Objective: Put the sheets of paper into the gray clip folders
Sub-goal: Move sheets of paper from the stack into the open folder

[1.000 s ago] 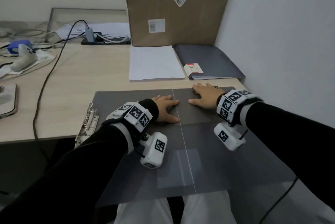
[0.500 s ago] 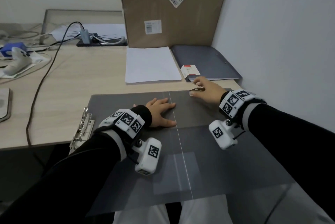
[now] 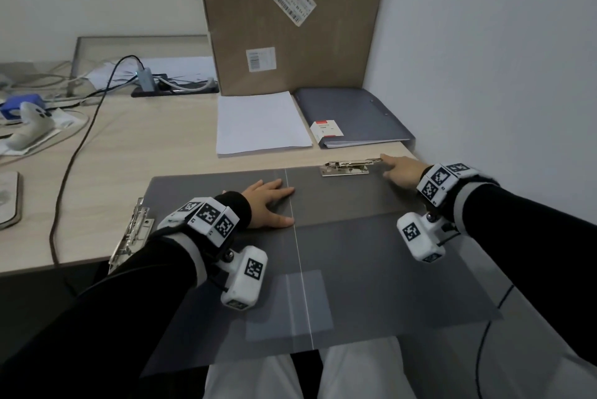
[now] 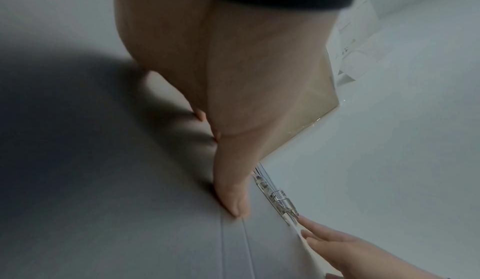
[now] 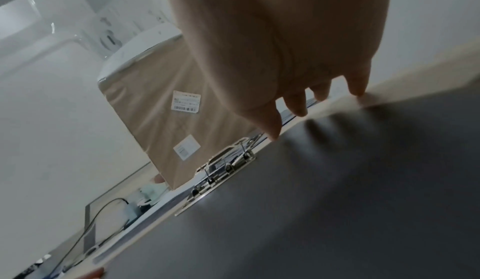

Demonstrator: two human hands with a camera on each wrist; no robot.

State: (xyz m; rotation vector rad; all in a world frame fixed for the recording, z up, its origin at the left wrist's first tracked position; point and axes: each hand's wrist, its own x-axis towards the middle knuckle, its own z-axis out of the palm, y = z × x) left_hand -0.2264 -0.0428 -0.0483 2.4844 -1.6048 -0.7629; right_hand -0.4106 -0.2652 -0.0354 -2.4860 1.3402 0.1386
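My left hand [image 3: 269, 205] lies flat, fingers straight, on the open gray folder [image 3: 355, 237] w/ thumb at the spine, to stop it sliding. My right hand [image 3: 400, 169], fingers extended, touches the clip [image 3: 347, 167] lever at 1 o'clock, prob. to open it. Paper stack [image 3: 260, 122] waits at 12, just beyond the folder.

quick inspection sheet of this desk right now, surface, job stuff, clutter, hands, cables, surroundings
surface: light wooden desk.
job's things: open gray folder overhanging the desk's near edge, metal clip at its far edge; paper stack and closed gray folder behind.
clutter: cardboard box, spare clip mechanism, white controller.
grippers: left hand flat on the folder; right hand fingertip touching the clip's lever.
cables: dark cable trailing off the desk.
surroundings: white wall.
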